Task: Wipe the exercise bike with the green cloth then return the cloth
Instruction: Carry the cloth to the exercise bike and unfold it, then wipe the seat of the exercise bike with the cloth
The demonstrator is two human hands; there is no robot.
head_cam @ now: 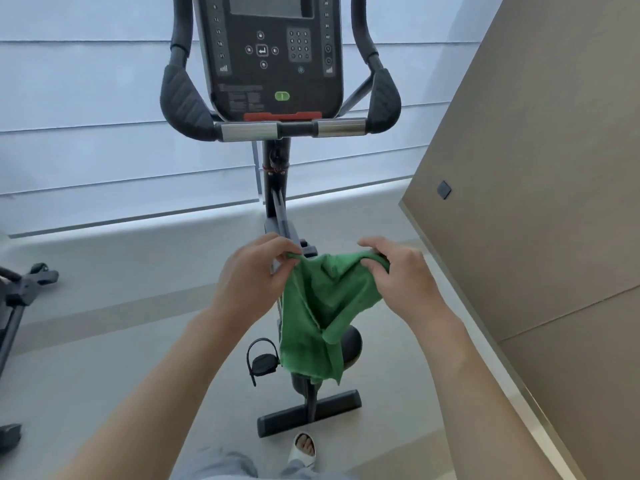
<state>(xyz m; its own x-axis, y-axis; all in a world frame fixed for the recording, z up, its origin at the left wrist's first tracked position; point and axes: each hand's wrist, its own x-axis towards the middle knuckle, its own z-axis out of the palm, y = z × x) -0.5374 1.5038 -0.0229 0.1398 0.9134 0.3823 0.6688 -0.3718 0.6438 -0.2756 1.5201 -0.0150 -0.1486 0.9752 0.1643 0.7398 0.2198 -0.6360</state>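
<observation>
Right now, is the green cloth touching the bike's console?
Apart. The head view shows the green cloth held by both hands, well below the console, with the handlebar between.

Both hands, left hand (252, 271) and right hand (398, 275), pinch a hanging green terry cloth (322, 317) by its top edge. Behind it stands a black exercise bike (273, 64).
</observation>
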